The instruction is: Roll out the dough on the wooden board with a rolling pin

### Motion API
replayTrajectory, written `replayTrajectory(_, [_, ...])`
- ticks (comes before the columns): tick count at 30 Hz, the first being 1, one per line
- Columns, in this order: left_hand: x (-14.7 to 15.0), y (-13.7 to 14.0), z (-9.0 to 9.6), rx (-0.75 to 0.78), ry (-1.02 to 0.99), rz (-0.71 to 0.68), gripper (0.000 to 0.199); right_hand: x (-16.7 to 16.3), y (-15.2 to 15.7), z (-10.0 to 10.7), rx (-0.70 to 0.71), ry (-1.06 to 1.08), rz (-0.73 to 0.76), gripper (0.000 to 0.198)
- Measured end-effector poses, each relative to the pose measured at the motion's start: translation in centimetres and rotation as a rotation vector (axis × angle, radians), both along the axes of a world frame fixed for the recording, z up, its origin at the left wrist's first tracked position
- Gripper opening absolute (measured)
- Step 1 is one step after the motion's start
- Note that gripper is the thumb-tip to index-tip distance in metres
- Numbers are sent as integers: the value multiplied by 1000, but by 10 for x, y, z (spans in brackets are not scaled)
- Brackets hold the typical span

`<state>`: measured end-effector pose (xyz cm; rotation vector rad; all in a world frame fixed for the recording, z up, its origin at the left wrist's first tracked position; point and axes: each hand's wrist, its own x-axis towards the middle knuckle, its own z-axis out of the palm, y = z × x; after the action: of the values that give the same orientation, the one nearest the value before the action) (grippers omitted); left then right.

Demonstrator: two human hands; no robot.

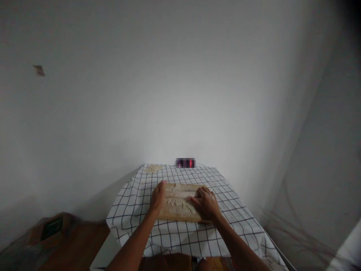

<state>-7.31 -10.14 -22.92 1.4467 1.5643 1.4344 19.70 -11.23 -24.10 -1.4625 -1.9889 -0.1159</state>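
A wooden board (180,217) lies on the checked tablecloth in front of me, its top covered with a pale, flaky layer that looks like dough or flour. Across its middle runs a pale, rounded roll (177,194), and I cannot tell whether it is dough or a rolling pin. My left hand (158,197) is closed around the board's left edge, beside the roll's left end. At the right side, my right hand (205,203) bends its fingers over the roll's right end, with the palm low over the board. That hand hides the board's right part.
The white tablecloth (225,205) with dark lines covers a table against a pale wall (180,82). A beige patch (153,168) lies at its far left corner, and a small blurred-out object (185,163) stands at the back. An open cardboard box (52,227) sits low on the left.
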Motion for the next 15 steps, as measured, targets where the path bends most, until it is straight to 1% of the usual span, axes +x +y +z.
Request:
replayTrajectory(4, [-3,0,0,40,55,20,67,0,0,-1,-9,-22,9,41])
replayTrajectory(7, [-3,2,-2,67,177,8,53,-1,1,-1,-23,-38,19,41])
replayTrajectory(9, [0,4,-3,78,295,-4,42,0,1,-1,-23,-50,25,42])
replayTrajectory(10, [2,5,-4,74,365,-9,40,0,1,-1,-19,-54,32,42])
replayTrajectory(13, [8,4,-5,56,601,2,44,1,1,-2,5,-55,60,42])
replayTrajectory(15, [10,0,-5,75,739,7,45,2,1,-2,17,-50,67,43])
